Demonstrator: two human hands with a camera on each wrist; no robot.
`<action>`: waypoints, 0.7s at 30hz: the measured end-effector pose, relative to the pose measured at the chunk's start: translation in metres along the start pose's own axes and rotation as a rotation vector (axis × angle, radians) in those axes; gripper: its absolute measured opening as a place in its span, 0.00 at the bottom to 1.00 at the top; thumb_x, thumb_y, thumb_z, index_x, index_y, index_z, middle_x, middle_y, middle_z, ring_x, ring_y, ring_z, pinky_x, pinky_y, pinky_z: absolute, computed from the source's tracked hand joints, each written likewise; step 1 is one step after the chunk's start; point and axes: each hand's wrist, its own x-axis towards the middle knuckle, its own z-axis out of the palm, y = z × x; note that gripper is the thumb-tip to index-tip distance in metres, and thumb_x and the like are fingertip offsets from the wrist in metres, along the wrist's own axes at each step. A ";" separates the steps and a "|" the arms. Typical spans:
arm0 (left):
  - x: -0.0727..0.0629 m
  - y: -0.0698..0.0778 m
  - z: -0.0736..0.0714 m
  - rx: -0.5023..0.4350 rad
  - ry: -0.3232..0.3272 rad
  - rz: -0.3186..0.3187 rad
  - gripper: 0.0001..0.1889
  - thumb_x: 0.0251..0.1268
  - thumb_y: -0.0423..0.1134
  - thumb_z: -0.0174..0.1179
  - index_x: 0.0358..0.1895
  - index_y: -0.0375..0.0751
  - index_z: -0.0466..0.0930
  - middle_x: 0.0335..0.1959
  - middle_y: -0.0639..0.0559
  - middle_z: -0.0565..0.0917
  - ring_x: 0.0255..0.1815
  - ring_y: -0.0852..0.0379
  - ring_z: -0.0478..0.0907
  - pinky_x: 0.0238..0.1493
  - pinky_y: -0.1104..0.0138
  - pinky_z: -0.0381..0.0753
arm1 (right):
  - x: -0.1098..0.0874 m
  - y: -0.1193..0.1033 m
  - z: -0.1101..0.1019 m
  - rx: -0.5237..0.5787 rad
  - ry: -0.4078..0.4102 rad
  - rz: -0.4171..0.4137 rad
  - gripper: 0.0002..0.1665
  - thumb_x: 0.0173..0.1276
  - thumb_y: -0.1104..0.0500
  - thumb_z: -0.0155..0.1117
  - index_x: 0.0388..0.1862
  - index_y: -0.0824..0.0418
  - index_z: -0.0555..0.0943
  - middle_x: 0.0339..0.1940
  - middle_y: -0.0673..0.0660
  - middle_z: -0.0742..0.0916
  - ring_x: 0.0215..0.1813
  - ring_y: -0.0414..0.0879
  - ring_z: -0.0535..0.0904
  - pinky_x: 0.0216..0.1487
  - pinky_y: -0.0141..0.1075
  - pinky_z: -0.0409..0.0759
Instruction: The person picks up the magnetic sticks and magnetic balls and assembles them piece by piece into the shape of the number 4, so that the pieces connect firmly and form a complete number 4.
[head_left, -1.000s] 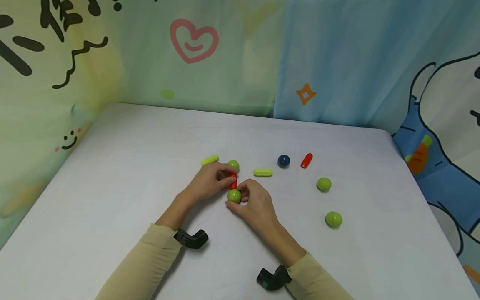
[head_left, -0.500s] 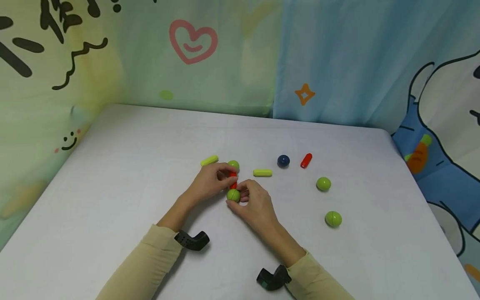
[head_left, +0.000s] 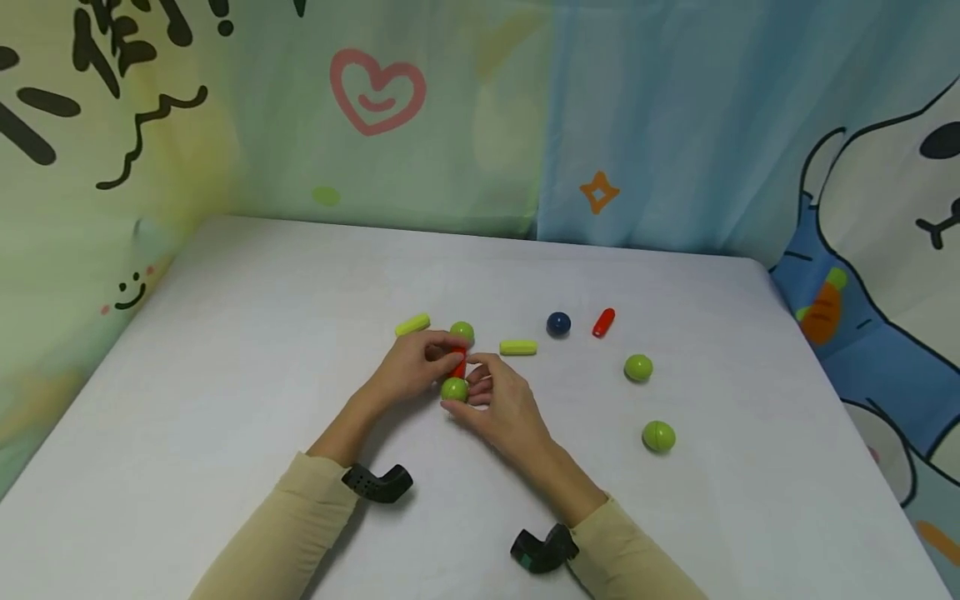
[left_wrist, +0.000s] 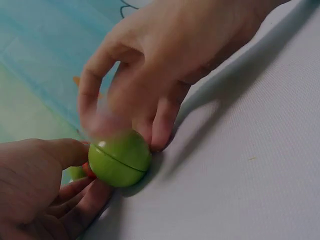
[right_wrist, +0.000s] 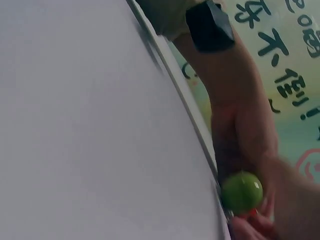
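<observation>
In the head view my left hand point(head_left: 411, 365) pinches a short red rod point(head_left: 458, 363) between thumb and fingers. A green ball point(head_left: 454, 389) is at the near end of the rod, and another green ball point(head_left: 462, 332) at its far end. My right hand point(head_left: 504, 398) holds the near ball, its thumb on the near side and its fingers on the right. The left wrist view shows this ball point(left_wrist: 120, 159) with a seam line, and the right fingertips blurred over its top. Fingers partly hide the rod, so I cannot tell how firmly it joins the balls.
On the white table point(head_left: 300, 275) lie a yellow-green rod point(head_left: 412, 324) beyond the left hand and another yellow-green rod point(head_left: 518, 347) to its right. Farther right are a navy ball point(head_left: 558, 324), a red rod point(head_left: 603, 322) and two green balls, one nearer point(head_left: 659, 437), one farther point(head_left: 638, 367).
The near green ball and the rod's near end have shifted slightly left, with the right hand moving along. The left hand keeps its pinch on the rod. The head view has turned slightly.
</observation>
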 end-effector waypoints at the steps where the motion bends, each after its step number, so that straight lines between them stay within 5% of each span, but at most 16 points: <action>1: 0.000 0.000 -0.001 -0.001 -0.004 -0.003 0.12 0.65 0.37 0.60 0.50 0.43 0.83 0.46 0.49 0.85 0.41 0.56 0.83 0.38 0.68 0.79 | 0.001 0.001 -0.004 0.003 -0.004 -0.003 0.29 0.61 0.51 0.69 0.58 0.60 0.72 0.40 0.53 0.82 0.38 0.39 0.83 0.41 0.28 0.81; 5: -0.002 0.000 -0.002 -0.002 -0.030 -0.020 0.11 0.66 0.38 0.59 0.49 0.44 0.84 0.46 0.50 0.85 0.41 0.57 0.82 0.35 0.69 0.79 | 0.010 0.012 -0.025 -0.037 0.088 -0.053 0.21 0.70 0.52 0.57 0.57 0.62 0.74 0.41 0.54 0.83 0.40 0.42 0.82 0.43 0.35 0.82; 9: -0.003 -0.003 -0.002 0.012 -0.077 -0.005 0.13 0.64 0.40 0.61 0.51 0.46 0.83 0.45 0.53 0.83 0.40 0.58 0.80 0.37 0.69 0.78 | 0.016 0.033 -0.042 -0.205 0.192 -0.084 0.19 0.69 0.56 0.60 0.55 0.61 0.76 0.44 0.55 0.81 0.45 0.46 0.80 0.49 0.40 0.80; 13: -0.004 -0.004 -0.005 0.001 -0.134 0.038 0.17 0.61 0.40 0.63 0.54 0.44 0.81 0.46 0.53 0.81 0.41 0.58 0.78 0.44 0.67 0.77 | 0.019 0.045 -0.052 -0.330 0.163 -0.060 0.21 0.65 0.54 0.65 0.56 0.59 0.79 0.50 0.56 0.79 0.54 0.49 0.76 0.57 0.44 0.75; 21: -0.005 -0.004 -0.013 -0.025 -0.225 0.060 0.24 0.59 0.43 0.65 0.59 0.43 0.77 0.46 0.50 0.76 0.42 0.58 0.76 0.48 0.67 0.77 | 0.021 0.050 -0.055 -0.377 0.119 -0.064 0.20 0.63 0.57 0.67 0.54 0.59 0.80 0.52 0.56 0.78 0.57 0.50 0.74 0.61 0.44 0.73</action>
